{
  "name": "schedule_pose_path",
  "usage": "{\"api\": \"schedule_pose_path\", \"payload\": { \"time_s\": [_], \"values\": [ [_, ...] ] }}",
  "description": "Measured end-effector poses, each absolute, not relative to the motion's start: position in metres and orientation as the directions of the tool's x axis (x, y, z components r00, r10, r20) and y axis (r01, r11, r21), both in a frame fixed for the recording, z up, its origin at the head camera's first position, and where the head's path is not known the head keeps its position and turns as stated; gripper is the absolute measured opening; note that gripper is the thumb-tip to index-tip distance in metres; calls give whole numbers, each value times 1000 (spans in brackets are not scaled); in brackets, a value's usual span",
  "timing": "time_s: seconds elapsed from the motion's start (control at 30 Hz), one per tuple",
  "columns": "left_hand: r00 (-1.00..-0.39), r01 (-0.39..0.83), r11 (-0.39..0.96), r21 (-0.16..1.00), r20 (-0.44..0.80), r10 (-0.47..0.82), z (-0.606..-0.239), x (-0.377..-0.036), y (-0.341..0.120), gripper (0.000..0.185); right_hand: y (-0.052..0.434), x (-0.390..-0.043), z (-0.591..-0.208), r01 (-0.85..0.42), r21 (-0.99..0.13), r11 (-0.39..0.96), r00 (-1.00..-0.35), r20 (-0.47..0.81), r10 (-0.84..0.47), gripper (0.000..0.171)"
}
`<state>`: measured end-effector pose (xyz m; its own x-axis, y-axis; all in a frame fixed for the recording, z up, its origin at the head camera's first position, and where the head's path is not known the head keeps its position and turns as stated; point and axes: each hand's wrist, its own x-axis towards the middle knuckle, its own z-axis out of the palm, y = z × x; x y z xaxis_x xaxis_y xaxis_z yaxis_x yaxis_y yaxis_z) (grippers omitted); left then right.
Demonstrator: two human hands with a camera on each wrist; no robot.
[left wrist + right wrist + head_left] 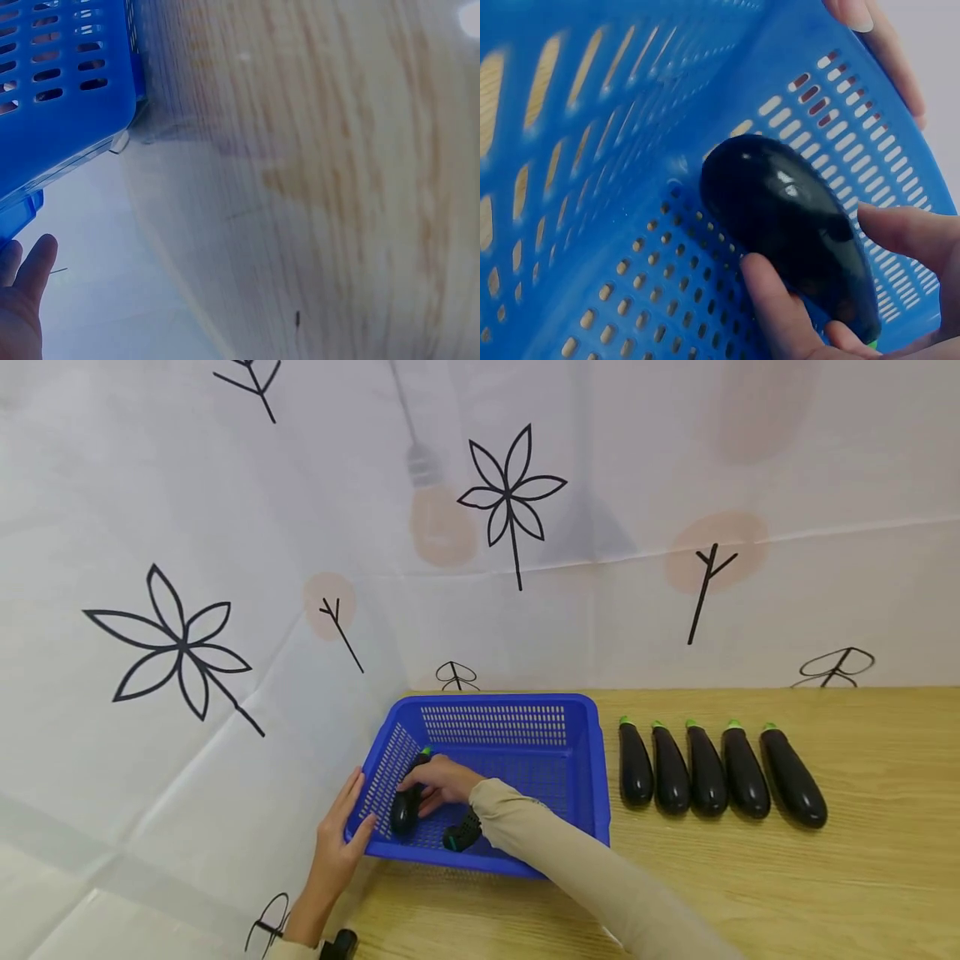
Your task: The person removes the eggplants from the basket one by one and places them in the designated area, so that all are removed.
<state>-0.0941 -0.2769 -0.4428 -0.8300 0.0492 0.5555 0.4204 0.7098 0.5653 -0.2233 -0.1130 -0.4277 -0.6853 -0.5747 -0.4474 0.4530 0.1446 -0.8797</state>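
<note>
Inside the blue plastic basket (491, 700), a glossy dark eggplant (405, 814) lies along the left wall. My right hand (447, 778) reaches in and grips it, thumb on one side and fingers on the other. The right wrist view shows that eggplant (780, 202) up close, its rounded end in the basket's corner and a bit of green stem at the other end. At the basket's left rim, my left hand (339, 835) holds on near the front corner. Fingers of the left hand (30, 277) also show beside the basket in the left wrist view.
Several eggplants (707, 772) lie in a row on the wooden table (885, 793), right of the basket, green stems toward the back. A white patterned cloth (630, 610) hangs behind and to the left. A black device (462, 832) sits at the right wrist.
</note>
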Motion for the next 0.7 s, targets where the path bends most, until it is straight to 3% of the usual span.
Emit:
{"api": "schedule_pose_path", "payload": {
  "time_s": [0.37, 0.7],
  "values": [
    [-823, 433, 710, 555, 565, 61, -447, -97, -277, 61, -107, -225, -423, 497, -859, 118, -665, -465, -585, 23],
    [-773, 482, 710, 513, 630, 70, -417, -86, -257, 57, -89, -227, -398, 443, -886, 133, -665, -425, -615, 25]
  ]
}}
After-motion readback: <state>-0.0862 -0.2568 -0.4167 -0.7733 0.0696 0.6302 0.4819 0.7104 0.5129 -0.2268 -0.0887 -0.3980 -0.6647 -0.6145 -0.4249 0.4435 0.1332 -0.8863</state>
